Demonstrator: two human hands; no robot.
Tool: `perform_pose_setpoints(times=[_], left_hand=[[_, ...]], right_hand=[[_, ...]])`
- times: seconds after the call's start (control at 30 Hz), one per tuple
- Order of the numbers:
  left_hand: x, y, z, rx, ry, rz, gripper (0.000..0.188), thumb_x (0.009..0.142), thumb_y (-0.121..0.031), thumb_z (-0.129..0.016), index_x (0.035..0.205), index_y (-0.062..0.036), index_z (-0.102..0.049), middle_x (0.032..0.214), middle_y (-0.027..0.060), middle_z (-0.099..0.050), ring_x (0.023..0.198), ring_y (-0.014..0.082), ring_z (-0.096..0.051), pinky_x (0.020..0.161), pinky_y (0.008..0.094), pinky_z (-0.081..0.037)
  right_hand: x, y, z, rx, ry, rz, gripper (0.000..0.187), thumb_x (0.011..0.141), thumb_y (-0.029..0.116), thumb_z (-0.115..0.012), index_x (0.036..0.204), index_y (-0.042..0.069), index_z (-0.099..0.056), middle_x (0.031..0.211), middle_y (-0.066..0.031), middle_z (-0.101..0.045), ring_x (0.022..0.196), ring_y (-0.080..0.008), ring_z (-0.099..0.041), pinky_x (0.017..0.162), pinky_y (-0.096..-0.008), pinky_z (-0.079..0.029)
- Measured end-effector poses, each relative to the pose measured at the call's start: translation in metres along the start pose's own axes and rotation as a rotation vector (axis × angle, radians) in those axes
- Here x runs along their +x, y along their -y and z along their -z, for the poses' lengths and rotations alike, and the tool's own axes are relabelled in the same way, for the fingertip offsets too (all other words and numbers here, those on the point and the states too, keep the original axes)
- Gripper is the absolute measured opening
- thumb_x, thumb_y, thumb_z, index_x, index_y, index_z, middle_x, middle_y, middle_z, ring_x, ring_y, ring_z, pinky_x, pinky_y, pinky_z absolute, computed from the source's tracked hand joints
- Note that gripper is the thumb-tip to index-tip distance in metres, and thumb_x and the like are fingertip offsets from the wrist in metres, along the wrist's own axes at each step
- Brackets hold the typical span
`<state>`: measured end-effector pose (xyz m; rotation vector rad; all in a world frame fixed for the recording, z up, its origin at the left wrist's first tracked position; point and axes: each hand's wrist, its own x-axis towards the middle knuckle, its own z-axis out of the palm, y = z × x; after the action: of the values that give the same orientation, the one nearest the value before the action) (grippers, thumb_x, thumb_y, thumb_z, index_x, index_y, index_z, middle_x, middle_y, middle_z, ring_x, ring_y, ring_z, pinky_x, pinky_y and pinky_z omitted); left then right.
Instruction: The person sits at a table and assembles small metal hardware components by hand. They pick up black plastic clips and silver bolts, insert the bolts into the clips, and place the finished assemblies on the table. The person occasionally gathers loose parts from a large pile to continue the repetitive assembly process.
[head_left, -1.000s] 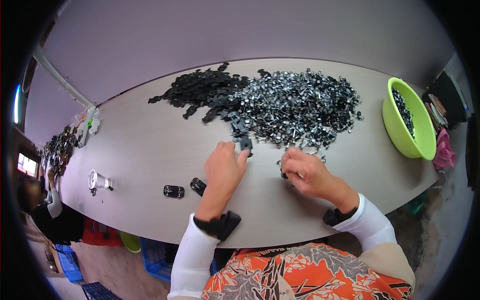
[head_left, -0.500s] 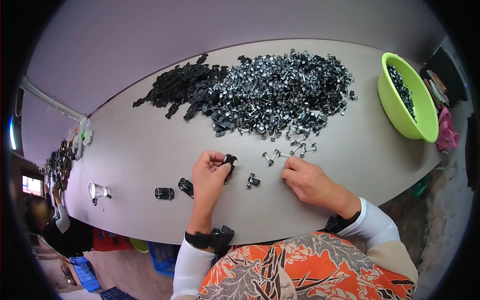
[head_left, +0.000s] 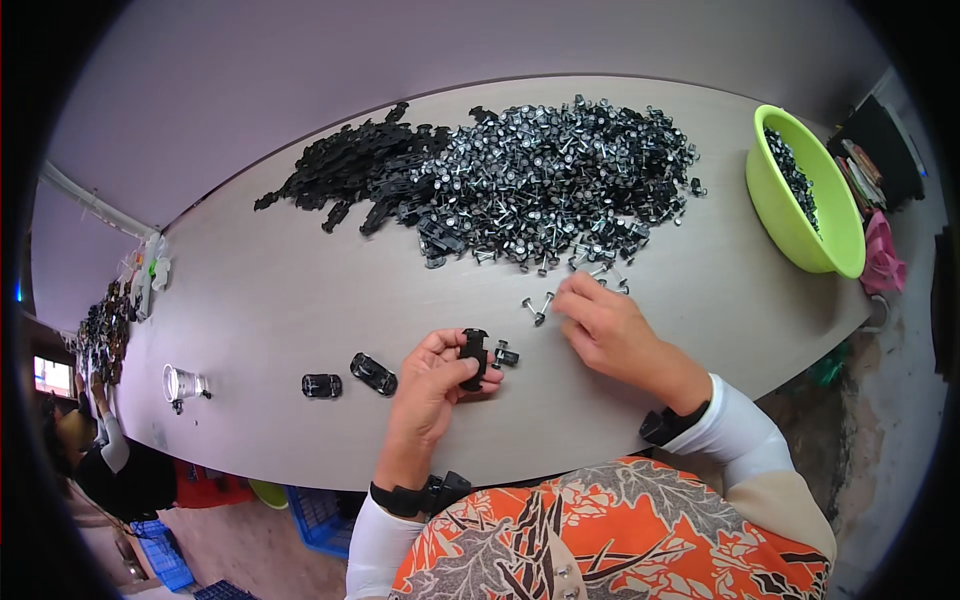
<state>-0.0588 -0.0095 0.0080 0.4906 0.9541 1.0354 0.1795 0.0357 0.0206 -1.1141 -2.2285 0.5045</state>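
Thumb and fingers of my left hand (head_left: 428,392) grip a black toy car chassis (head_left: 474,348), held flat above the table. Just beside its fingertips lies a small black part with wheels (head_left: 508,355). My right hand (head_left: 618,332) is among a few loose wheel axles; its fingers are bent together and slightly blurred, and anything between them is hidden. One wheel axle pair (head_left: 539,310) lies left of that hand. To the left of my left hand two black toy cars, one tilted (head_left: 373,375) and one straight (head_left: 322,386), rest on the table.
Beyond my hands spreads a big heap of wheel axles (head_left: 560,185), with a pile of black chassis (head_left: 345,170) against its left. A green basin (head_left: 835,245) of parts stands at right. At left are a clear cup (head_left: 183,382) and another person (head_left: 120,470) working.
My left hand has moved slightly right and lower, turning the chassis so its flat face shows. My right hand has shifted up over the loose axles.
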Motion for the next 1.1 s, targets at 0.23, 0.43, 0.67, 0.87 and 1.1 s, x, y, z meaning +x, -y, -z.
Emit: perform_pose_setpoints(times=[0.23,0.43,0.67,0.87,1.1], left_hand=[[-0.007,-0.004,-0.002,0.091,0.002,0.033,0.030,0.079,0.008,-0.061,0.106,0.0017,-0.052,0.091,0.0111,-0.063,0.073,0.0217,-0.069,0.063,0.0301,-0.060],[-0.005,-0.005,-0.006,0.061,-0.005,0.078,0.027,0.078,0.007,-0.063,0.103,0.0017,-0.054,0.088,0.0095,-0.063,0.072,0.0201,-0.068,0.060,0.0287,-0.058],[-0.010,0.004,0.005,0.106,-0.071,-0.184,0.018,0.079,0.003,-0.067,0.094,-0.0021,-0.059,0.080,0.0055,-0.065,0.065,0.0111,-0.063,0.060,0.0205,-0.050],[-0.010,0.000,0.012,-0.029,-0.056,-0.025,0.017,0.081,-0.002,-0.066,0.094,-0.0029,-0.055,0.077,0.0117,-0.065,0.061,0.0143,-0.065,0.044,0.0195,-0.044],[-0.013,-0.001,0.002,-0.030,-0.014,0.077,0.016,0.088,-0.008,-0.061,0.099,0.0020,-0.054,0.081,0.0121,-0.064,0.062,0.0211,-0.068,0.053,0.0288,-0.058]], right_hand=[[0.000,-0.012,-0.008,-0.239,0.140,-0.051,0.009,0.076,0.000,-0.055,0.085,0.004,-0.057,0.083,-0.0118,-0.057,0.066,-0.0326,-0.058,0.057,-0.0423,-0.046],[-0.020,-0.003,-0.007,-0.127,0.174,-0.103,0.012,0.075,0.006,-0.060,0.086,0.004,-0.058,0.073,-0.0119,-0.057,0.064,-0.0328,-0.059,0.057,-0.0419,-0.047],[-0.015,0.008,0.017,0.022,0.258,-0.021,0.015,0.077,0.006,-0.061,0.090,0.002,-0.054,0.096,-0.0117,-0.052,0.081,-0.0315,-0.058,0.067,-0.0411,-0.048],[-0.019,-0.005,0.011,0.034,0.384,0.114,0.019,0.075,-0.001,-0.060,0.092,0.000,-0.054,0.099,-0.0117,-0.049,0.090,-0.0301,-0.055,0.073,-0.0384,-0.048],[-0.020,-0.004,0.013,0.026,0.363,0.074,0.021,0.071,0.001,-0.065,0.089,0.000,-0.056,0.099,-0.0120,-0.051,0.088,-0.0316,-0.056,0.071,-0.0375,-0.049]])
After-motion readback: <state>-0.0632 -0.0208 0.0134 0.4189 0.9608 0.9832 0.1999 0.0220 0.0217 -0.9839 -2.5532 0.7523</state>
